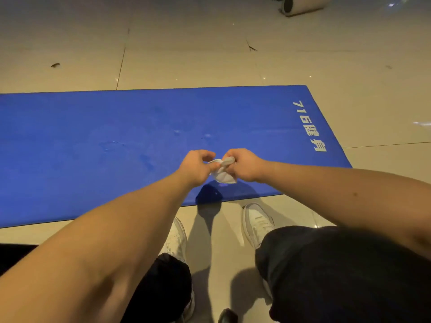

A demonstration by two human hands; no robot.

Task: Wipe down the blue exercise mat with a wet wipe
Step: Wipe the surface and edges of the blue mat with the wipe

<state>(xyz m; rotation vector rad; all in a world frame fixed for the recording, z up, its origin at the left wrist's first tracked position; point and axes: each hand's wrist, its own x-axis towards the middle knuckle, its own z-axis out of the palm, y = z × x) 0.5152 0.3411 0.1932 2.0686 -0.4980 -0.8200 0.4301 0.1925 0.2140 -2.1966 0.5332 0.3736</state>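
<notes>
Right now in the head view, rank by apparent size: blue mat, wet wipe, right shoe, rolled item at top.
1. blue mat
2. right shoe and rolled item: alike, roll cropped, unranked
3. wet wipe

The person wears dark trousers (338,271) and white sneakers (257,223), with bare forearms (112,229).

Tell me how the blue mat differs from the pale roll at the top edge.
The blue mat lies unrolled and flat; the pale roll is rolled up. The blue mat bears white lettering; the pale roll shows none. Both lie on the tiled floor.
</notes>
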